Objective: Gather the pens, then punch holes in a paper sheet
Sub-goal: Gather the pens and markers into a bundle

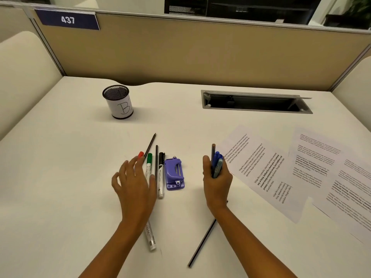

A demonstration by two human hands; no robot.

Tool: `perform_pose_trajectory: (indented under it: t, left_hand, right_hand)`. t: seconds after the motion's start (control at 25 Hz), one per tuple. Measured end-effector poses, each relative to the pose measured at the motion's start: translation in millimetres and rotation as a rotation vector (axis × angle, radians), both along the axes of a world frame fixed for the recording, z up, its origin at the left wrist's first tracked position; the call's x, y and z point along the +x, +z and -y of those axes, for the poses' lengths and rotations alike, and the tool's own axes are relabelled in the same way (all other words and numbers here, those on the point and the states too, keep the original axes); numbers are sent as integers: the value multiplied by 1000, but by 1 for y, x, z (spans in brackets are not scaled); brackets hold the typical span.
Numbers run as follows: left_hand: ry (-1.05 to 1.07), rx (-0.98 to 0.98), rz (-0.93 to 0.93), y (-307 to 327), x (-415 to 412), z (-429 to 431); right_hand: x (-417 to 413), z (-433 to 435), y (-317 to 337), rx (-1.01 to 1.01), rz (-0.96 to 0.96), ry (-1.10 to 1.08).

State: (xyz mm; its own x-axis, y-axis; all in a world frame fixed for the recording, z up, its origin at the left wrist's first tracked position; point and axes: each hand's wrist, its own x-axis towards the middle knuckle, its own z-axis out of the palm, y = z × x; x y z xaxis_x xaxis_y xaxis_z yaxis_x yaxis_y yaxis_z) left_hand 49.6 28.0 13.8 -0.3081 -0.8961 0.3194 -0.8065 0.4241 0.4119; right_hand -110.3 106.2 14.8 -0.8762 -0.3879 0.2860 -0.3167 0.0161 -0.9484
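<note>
White desk (80, 157); right hand (216, 177) grips blue pens (217, 164), maybe pencil.

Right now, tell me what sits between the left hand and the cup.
Nothing visible does. The left hand hovers open over the markers; the desk from there up to the cup is bare.

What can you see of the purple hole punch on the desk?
The purple hole punch is small, flat and plastic-looking, with a metal clip on top and small metal parts near its near end. It lies flat on the white desk, lengthwise away from the person, just right of the black-capped marker, between both hands. Neither hand touches it.
</note>
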Motion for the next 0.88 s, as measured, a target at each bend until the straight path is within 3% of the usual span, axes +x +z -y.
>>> perform_pose_trajectory:
  t: [0.12,0.24,0.36,0.52,0.68,0.8,0.88]
  left_hand:
    - [-132,11,-82,14,-14,-30]
    - [-344,333,-167,21,-31,-69]
    - [-424,560,-33,11,-53,-96]
    - [-459,622,109,3,-65,-114]
    - [-453,547,135,-1,-59,-115]
    - [-485,575,100,2,-56,-110]
    - [-533,619,80,8,-55,-105]
  right_hand:
    - [-6,-11,9,52,32,-41]
    - [-12,-26,12,219,207,-38]
    - [-13,-46,11,384,305,-20]
    - [-11,-79,4,532,324,-5]
    - [-2,-106,-7,553,203,7]
    - [6,-118,-9,424,129,1]
    - [7,-126,-8,347,-55,78]
